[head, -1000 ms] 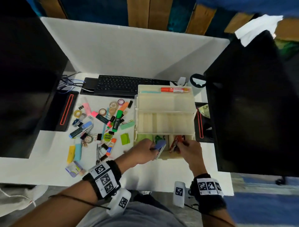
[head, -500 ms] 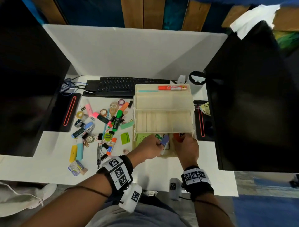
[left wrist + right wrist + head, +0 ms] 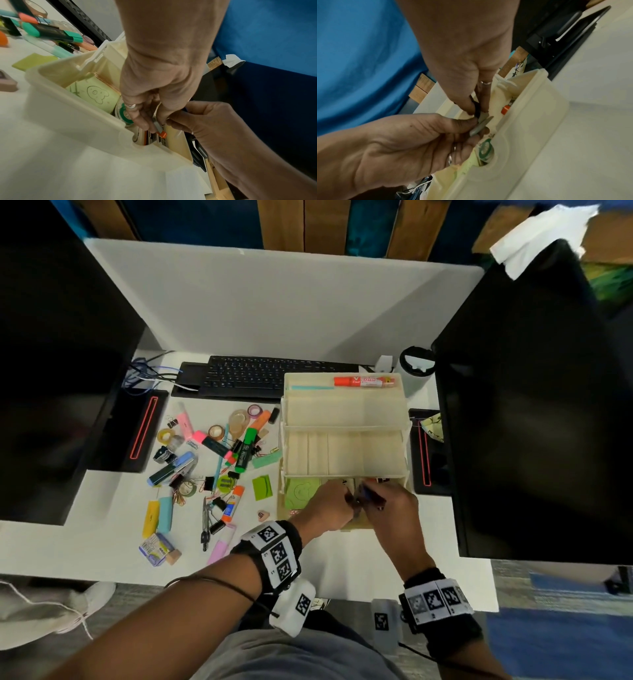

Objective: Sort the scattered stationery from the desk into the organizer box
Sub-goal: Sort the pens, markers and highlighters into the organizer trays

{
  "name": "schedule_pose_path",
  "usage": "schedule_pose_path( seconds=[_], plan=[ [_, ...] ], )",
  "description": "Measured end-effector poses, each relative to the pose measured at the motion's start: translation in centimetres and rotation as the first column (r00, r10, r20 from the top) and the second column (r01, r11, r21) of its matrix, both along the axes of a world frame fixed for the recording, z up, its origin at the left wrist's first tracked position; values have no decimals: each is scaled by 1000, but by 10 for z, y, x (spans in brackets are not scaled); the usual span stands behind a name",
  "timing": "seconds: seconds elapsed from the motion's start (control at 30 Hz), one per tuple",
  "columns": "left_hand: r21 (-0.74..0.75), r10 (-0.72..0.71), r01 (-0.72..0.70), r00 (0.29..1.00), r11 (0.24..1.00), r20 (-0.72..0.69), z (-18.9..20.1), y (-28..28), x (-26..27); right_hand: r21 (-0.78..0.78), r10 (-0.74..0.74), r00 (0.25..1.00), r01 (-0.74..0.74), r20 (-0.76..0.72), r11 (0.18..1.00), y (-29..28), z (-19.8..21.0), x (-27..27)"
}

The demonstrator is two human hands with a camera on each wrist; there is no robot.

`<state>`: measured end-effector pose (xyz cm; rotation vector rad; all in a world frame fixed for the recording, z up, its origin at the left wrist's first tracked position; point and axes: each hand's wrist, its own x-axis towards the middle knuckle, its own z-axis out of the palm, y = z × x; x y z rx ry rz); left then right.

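Note:
The cream organizer box (image 3: pixel 346 412) stands open in tiers at mid-desk, with a red marker (image 3: pixel 363 381) in its far tier. Both hands meet over its near compartment. My left hand (image 3: pixel 334 505) pinches a small grey-blue item (image 3: pixel 158 127) low inside the box (image 3: pixel 68 121). My right hand (image 3: pixel 390 505) pinches the same item (image 3: pixel 481 125) from the other side. A green sticky pad (image 3: pixel 92 93) and a green tape roll (image 3: pixel 124 115) lie in the compartment beside it. An orange-tipped thing (image 3: pixel 163 134) sits under the fingers. Scattered stationery, among it a green highlighter (image 3: pixel 246 450), lies left of the box.
A black keyboard (image 3: pixel 260 374) lies behind the pile. Large dark monitors stand at the left (image 3: pixel 51 354) and right (image 3: pixel 534 405), the right one close to the box. A green note pad (image 3: pixel 262 487) and a small pink eraser (image 3: pixel 263 514) lie near the box's left wall.
Both hands have moved together and lower into the near compartment. The grey-blue item went from above the rim, in the left hand alone, down between both hands.

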<state>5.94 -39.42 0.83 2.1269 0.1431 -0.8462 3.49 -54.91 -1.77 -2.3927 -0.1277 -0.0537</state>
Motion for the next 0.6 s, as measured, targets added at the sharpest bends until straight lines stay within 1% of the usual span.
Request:
schedule_pose_path(
  seconds=[0.07,0.13,0.2,0.3,0.47,0.6],
  plan=[
    [-9,-52,53,998,999,26,-2,1,-1,-44,1,999,1,49,999,-4,-7,1],
    [25,-121,120,991,992,57,-4,4,-5,-59,13,998,-9,65,998,-8,-13,2],
    [76,-195,188,976,979,94,-9,11,-11,-75,14,999,-11,43,997,-12,-22,5],
    [99,-269,260,958,961,99,-16,27,-20,-97,1,1000,-1,-4,995,-13,-30,12],
    [37,-276,274,947,961,164,-19,41,-25,-120,-30,999,33,21,992,-7,-33,18],
    [18,-267,270,939,963,216,-22,45,-30,-187,-67,998,62,-21,980,-1,-37,17]
  ],
)
